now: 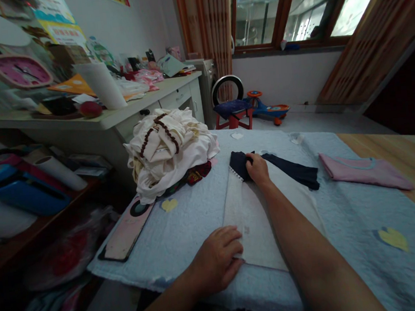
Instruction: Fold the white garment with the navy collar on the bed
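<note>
Well, nearest, the left hand [217, 259] lies flat against the edge of a white garment [254, 224], while the right hand [257, 169] seems to pinch dark navy cloth [293, 170] at its far end; farther left sits a heap of cream clothes [167, 154], farther right a folded pink shirt [365, 170].

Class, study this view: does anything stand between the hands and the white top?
Nothing visible does: the left hand rests directly on the white top, and the right hand on its navy cloth.
</note>
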{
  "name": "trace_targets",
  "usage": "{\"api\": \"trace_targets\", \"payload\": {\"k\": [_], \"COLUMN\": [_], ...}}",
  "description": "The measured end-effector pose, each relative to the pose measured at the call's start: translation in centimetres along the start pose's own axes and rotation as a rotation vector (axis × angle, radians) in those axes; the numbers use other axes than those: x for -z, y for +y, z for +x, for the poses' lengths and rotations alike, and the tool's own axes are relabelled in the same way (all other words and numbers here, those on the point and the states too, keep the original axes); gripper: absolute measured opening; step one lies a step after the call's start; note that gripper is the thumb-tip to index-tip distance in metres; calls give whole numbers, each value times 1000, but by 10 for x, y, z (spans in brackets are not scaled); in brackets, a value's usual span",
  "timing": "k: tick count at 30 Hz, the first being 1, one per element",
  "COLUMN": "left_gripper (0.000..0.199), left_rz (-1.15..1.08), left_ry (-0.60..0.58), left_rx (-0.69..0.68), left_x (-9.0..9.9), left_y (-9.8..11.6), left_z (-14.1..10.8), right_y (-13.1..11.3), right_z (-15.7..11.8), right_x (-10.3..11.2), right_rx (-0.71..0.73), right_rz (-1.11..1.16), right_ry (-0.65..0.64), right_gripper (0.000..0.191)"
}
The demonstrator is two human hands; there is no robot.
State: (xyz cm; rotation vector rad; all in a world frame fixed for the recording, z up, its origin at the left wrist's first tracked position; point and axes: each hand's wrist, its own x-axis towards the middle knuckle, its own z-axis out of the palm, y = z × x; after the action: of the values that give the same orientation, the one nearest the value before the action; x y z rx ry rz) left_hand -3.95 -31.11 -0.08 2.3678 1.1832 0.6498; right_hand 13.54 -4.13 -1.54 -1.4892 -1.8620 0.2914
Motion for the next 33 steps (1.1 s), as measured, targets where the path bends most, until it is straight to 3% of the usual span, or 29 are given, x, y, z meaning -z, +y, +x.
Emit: {"api": "trace_targets", "payload": {"k": [4,8,15,19,23,27,33], "left_gripper": [19,30,61,53,50,55,58], "left_rz": [-29,118,284,314,372,391,411], "left_ry": [29,83,-167,-108,-14,-41,-58], "left_rx": [24,101,189,153,161,240,252], "left_x": [12,13,6,7,5,0,1], "left_y": [0,-16,-37,-42,-60,-85,-113], "left_z": [11,37,64,71,99,134,173], "right_y": [1,1,3,5,5,3,3], "right_z": [-2,-2,-1,0,-1,-2,-3], "right_x": [-1,-1,2,4,4,5,6], "right_rx": [-47,-48,-35,-37,-35,-55,-84], "right_rz": [-96,-119,-125,-108,-119,-134,-147], "right_ry": [-80,-114,-109,-103,-106,-112,-108], "right_gripper": [37,38,37,36,39,38,40]}}
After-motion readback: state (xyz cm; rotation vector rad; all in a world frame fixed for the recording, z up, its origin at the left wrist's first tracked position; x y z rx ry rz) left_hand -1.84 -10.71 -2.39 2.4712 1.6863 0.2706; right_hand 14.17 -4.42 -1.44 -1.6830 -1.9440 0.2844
